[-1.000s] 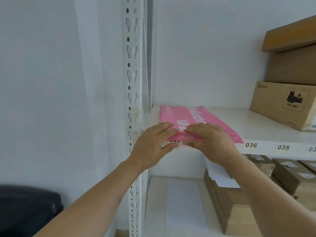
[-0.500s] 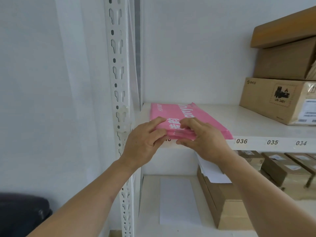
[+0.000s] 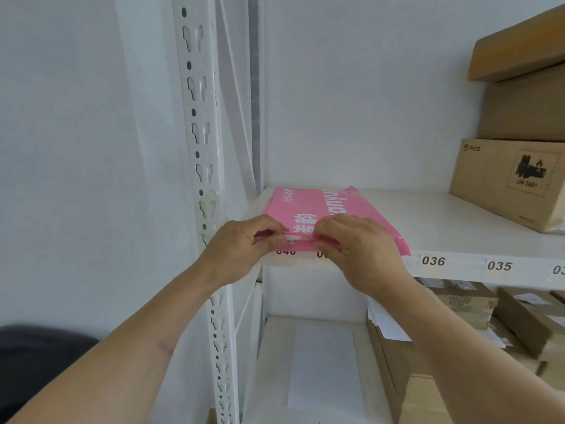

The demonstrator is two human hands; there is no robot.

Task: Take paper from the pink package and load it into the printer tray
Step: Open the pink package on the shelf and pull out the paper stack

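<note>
A pink package (image 3: 308, 203) with white lettering lies flat on the white shelf (image 3: 428, 221), its near end at the shelf's front edge. My left hand (image 3: 241, 246) pinches the near end's left part, thumb and fingers closed on the wrapper. My right hand (image 3: 363, 249) grips the same end from the right, fingers curled over the top flap. Between my hands the flap is lifted a little and a thin white edge of paper (image 3: 292, 238) shows. No printer is in view.
A perforated white upright (image 3: 201, 179) stands just left of the package. Cardboard boxes (image 3: 510, 182) are stacked at the shelf's right. The lower shelf holds a white sheet (image 3: 321, 365), more cardboard boxes (image 3: 406, 371) and loose papers. A dark object (image 3: 33, 362) sits at bottom left.
Both hands have gone from resting on the package's near end to pinching it. The flap has parted, showing white paper. The view has shifted slightly.
</note>
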